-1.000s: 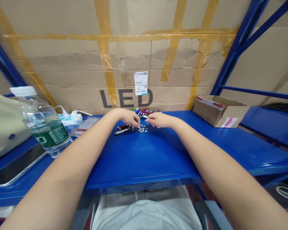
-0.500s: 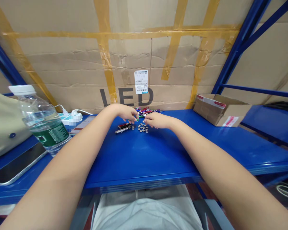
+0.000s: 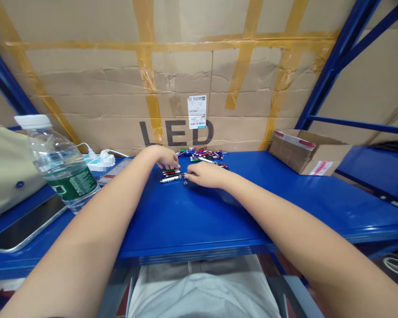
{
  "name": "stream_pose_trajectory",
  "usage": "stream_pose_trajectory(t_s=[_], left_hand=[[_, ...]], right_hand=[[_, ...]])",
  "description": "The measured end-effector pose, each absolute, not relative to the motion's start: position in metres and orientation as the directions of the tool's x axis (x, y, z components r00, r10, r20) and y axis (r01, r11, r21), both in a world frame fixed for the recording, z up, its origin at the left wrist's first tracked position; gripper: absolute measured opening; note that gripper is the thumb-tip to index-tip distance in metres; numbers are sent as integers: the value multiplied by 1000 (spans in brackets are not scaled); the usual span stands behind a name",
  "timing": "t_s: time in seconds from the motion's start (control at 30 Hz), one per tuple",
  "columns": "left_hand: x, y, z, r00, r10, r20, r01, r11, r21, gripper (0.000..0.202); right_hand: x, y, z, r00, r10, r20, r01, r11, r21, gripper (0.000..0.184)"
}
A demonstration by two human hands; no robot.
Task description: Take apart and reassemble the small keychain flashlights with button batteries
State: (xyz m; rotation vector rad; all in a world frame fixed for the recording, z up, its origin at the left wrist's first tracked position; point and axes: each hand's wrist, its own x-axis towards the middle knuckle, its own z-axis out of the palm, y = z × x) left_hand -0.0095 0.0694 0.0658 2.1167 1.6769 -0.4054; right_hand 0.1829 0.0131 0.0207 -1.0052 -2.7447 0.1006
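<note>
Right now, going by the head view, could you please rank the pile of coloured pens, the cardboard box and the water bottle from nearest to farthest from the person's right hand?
From the right hand:
1. Pile of coloured pens: just ahead of the fingers.
2. Cardboard box: off to the right.
3. Water bottle: far off to the left.
</note>
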Motion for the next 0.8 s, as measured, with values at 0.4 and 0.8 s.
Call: stream_pose_trajectory(t_s=[0.4,0.8], left_hand=[[8,104,17,527,834,164,839,-542,58,32],[23,96,33,402,867,296,886,-449,113,22]], right_hand=[[229,53,27,-492,818,298,786,565,-252,24],[229,57,20,-461,822,336,783,554,-283,14]])
